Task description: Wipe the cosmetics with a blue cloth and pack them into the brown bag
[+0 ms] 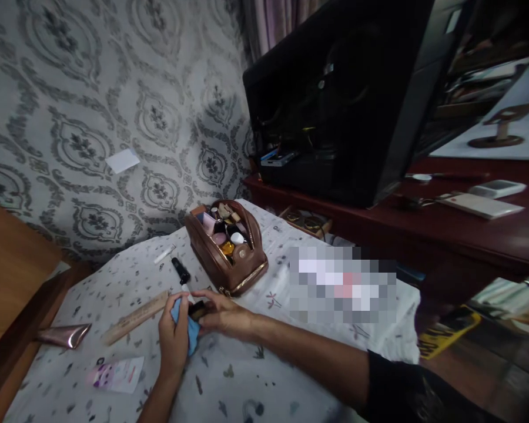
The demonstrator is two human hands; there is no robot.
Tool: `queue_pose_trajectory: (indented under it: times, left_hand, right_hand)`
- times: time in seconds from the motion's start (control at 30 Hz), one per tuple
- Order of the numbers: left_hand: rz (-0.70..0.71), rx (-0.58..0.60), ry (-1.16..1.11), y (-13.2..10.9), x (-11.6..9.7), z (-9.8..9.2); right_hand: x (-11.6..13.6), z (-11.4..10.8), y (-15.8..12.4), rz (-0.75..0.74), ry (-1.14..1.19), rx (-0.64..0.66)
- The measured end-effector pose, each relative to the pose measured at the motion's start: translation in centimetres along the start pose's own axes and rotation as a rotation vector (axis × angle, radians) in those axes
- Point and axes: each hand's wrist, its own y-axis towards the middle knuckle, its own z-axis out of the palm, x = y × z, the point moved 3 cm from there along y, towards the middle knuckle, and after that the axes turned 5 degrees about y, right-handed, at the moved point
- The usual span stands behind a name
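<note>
My left hand (175, 330) is closed round a light blue cloth (193, 336), which hangs out below the fingers. A small dark, rounded cosmetic container (197, 311) is gripped by my right hand (227, 315), pressed up against the cloth; its exact kind does not show. Just beyond my fingers stands an open brown cosmetic bag (211, 258) filled with several bottles, jars and compacts. A black tube (180, 270) lies to the left of the bag, and a long beige packet (136, 317) is beside my left hand.
A white sachet with purple print (117, 375) and a shiny pink tube (66, 335) lie at the left. A small white stick (164, 254) is near the wall. A large black television (330, 111) stands on a dark red cabinet (449, 235) at the right.
</note>
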Motion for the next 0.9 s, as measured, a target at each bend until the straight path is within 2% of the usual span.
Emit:
queue_pose_trajectory:
  times: [0.13,0.3,0.4,0.63,0.77,0.9]
  left_hand:
    - [0.073,0.022,0.068,0.1,-0.1,0.0]
    - [0.179,0.090,0.136,0.1,-0.4,0.5]
    - [0.225,0.116,0.171,0.1,-0.4,0.8]
    - [0.288,0.129,0.196,0.1,-0.6,0.7]
    - [0.234,0.130,0.160,0.3,-0.6,0.6]
    - [0.152,0.093,0.077,0.8,-0.2,0.4]
  right_hand:
    - [-0.2,-0.6,0.2,-0.010,-0.193,-0.064]
    - [1.7,0.1,-0.5,-0.152,-0.822,-0.077]
    - [2.8,0.9,-1.2,-0.220,-1.066,-0.077]
    - [3.5,1.8,-1.9,-0.228,-1.231,-0.043]
    - [3.9,2.1,-2.2,-0.221,-1.291,-0.030]
    - [3.9,2.1,-2.2,-0.252,-1.240,0.007]
